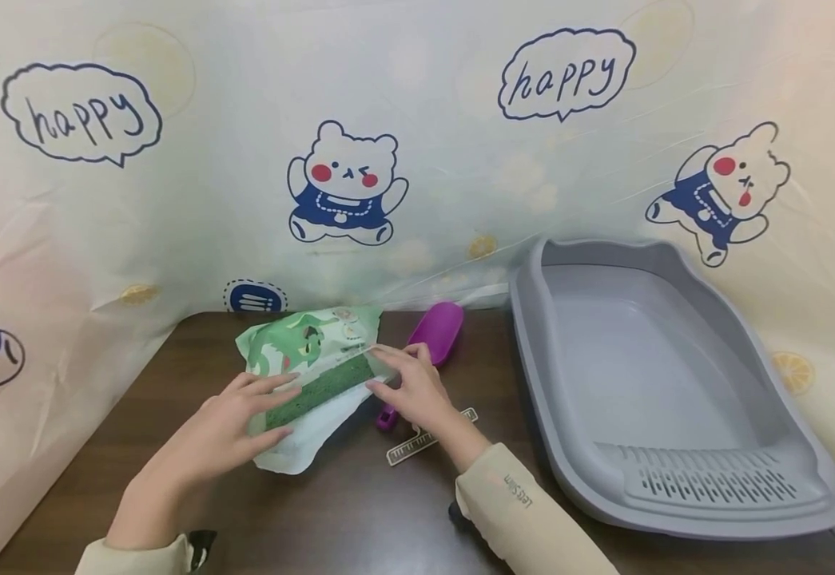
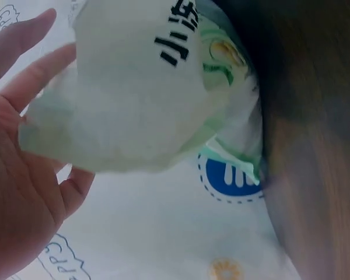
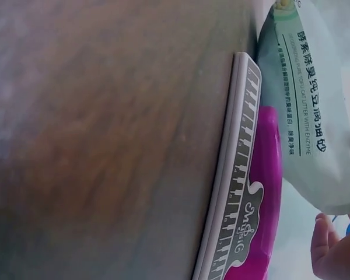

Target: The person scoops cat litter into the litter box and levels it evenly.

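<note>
Left hand (image 1: 224, 423) and right hand (image 1: 420, 391), both spread, are flanking my litter bag (image 1: 320, 390) (right-side contact unclear); I'm wanting even support against slumping.

Along the left edge of the bench (image 1: 140, 387) runs free passage; a grey tray (image 1: 647, 359) blocks the right edge, the bag (image 1: 327, 391) and purple scoop (image 1: 442, 329) the far edge.
</note>
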{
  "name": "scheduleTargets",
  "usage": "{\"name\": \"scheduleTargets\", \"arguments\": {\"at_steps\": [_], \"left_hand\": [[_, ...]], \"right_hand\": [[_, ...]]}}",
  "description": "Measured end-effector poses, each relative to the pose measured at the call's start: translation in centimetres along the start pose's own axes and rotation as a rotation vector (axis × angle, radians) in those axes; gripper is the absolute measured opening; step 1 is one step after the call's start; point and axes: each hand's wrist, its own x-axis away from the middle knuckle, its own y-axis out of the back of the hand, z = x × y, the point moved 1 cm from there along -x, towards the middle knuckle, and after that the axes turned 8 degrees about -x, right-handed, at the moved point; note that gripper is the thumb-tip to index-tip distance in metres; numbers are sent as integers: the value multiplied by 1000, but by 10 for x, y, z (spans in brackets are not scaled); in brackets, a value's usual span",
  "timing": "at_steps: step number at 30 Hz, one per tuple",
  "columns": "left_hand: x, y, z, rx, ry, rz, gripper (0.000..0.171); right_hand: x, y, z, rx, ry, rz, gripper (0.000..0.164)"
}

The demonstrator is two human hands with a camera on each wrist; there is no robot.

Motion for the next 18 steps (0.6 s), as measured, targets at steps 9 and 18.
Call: {"name": "scheduleTargets", "arguments": {"at_steps": [9, 18], "left_hand": [[-3, -6, -2, -5, 19, -11, 59], [-2, -8, 1, -40, -26, -93, 65]], "right_hand": [[1, -3, 0, 10, -10, 0, 54], [1, -12, 9, -149, -55, -34, 53]]}}
